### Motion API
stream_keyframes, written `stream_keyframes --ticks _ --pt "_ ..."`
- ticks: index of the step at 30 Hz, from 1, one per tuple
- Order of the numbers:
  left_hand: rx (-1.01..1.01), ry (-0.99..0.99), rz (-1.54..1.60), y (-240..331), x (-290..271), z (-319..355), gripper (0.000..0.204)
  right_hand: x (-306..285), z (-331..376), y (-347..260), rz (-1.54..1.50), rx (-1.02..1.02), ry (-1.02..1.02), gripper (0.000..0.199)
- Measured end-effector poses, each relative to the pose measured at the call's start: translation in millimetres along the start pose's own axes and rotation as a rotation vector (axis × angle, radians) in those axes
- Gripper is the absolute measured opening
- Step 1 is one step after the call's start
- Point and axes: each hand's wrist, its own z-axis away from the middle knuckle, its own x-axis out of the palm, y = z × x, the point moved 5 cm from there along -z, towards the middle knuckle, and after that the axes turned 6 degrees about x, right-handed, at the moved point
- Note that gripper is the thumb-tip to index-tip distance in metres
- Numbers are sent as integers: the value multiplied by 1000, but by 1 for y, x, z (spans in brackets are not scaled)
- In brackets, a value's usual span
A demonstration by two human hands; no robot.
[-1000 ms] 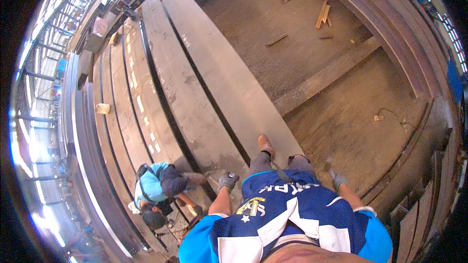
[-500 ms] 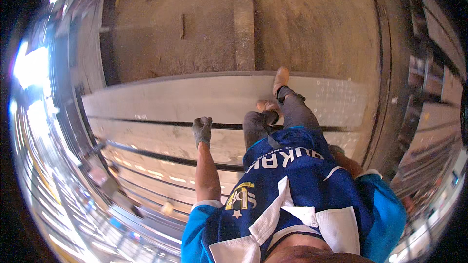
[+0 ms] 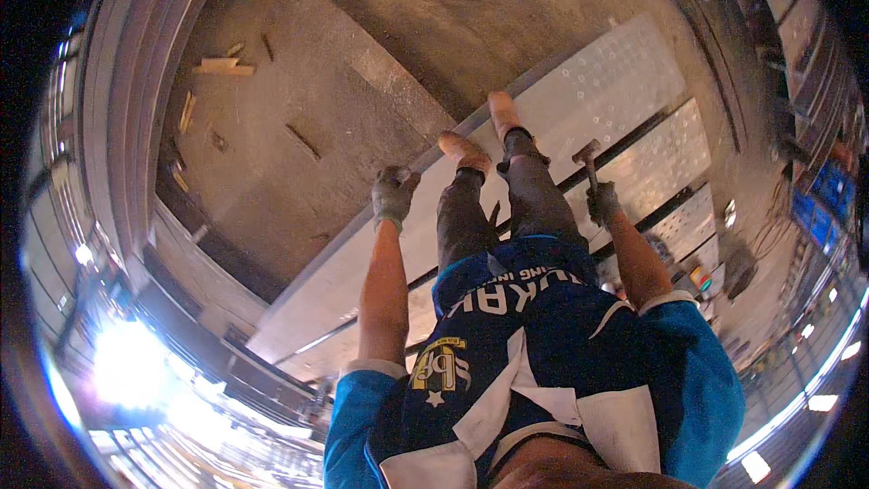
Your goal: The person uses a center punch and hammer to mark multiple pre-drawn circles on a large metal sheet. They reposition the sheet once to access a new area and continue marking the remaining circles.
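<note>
From where I stand, I see the hammer [image 3: 590,164] out on the person's right side, held in the right hand [image 3: 603,205] above the long grey steel beams. Its handle sticks up out of the fist and away from the body, the long axis leaning a little to the person's left. The head sits at the far end, set crosswise to the handle, beyond the knuckles. I can't judge how high it is over the metal, only that it shows against the dark gap [image 3: 650,130] between the nearest pale beam [image 3: 625,63] and the next one [image 3: 659,161].

The right grip is closed round the lower handle, in a dark glove, the forearm reaching forward and slightly inward from the blue sleeve [image 3: 701,353]. The left arm stretches almost straight ahead, its left hand [image 3: 395,197] gloved in grey, fingers bent, just about over the far edge of the pale beam. Whether that grip is closed on anything, I can't tell.

Between the hands, two brown shoes [image 3: 504,114] point forward by that same edge. Past it lies brown ground [image 3: 534,18] with wood scraps [image 3: 224,68] on the left.
</note>
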Motion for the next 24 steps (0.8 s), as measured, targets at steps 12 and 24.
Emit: stream_keyframes --ticks 12,24 --pt "233 -207 -522 -43 -37 -176 54 98 -61 83 -402 -44 101 41" --pt "919 -256 -698 137 -1 -374 48 164 -231 -17 -422 -270 122 56"
